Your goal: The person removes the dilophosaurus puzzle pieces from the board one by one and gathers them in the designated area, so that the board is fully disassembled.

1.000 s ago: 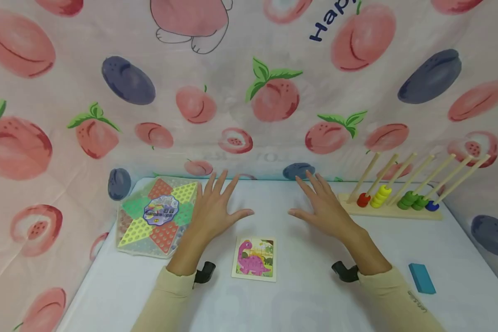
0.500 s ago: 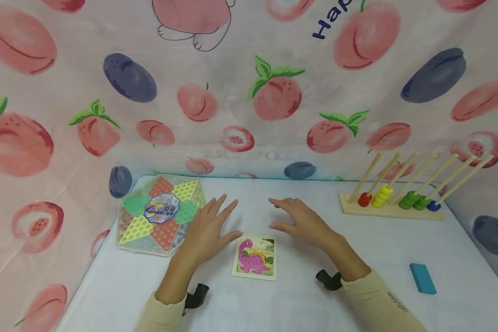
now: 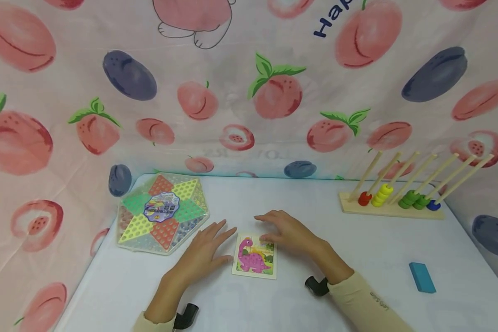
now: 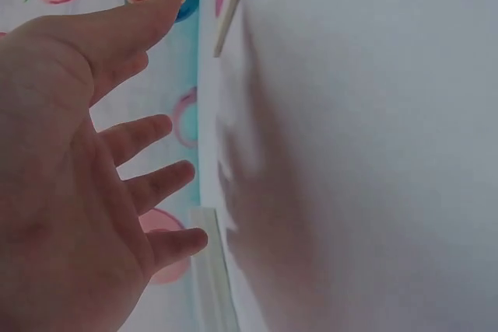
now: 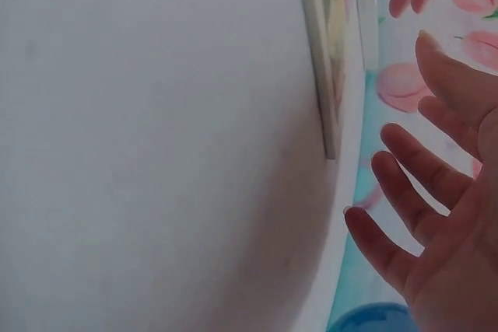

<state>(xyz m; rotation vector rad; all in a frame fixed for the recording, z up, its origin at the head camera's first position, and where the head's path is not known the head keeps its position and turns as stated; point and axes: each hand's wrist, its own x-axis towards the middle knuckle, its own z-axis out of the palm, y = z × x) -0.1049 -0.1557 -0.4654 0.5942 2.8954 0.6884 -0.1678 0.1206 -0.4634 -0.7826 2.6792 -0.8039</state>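
Observation:
A small square jigsaw puzzle (image 3: 253,263) with a pink dinosaur picture lies flat near the middle of the white table. My left hand (image 3: 201,253) is just left of it, fingers spread, holding nothing. Over the puzzle's upper right corner reaches my right hand (image 3: 294,233), its fingers extended and also holding nothing. In the left wrist view the left palm (image 4: 70,169) hovers above the table, with the puzzle's edge (image 4: 232,9) beyond the thumb. The right wrist view has the right fingers (image 5: 412,184) loosely apart, beside the puzzle's pale edge (image 5: 317,60).
A hexagonal Chinese checkers box (image 3: 162,214) sits at the back left. At the back right stands a wooden rack (image 3: 392,211) with upright rods and coloured beads. A blue block (image 3: 422,277) lies on the right. Behind the table (image 3: 265,304) hangs a fruit-print cloth (image 3: 232,69).
Both hands have come back toward the person and closer to the puzzle, the right hand also moving left until it overlaps the puzzle's corner. The puzzle, box, rack and block have stayed put.

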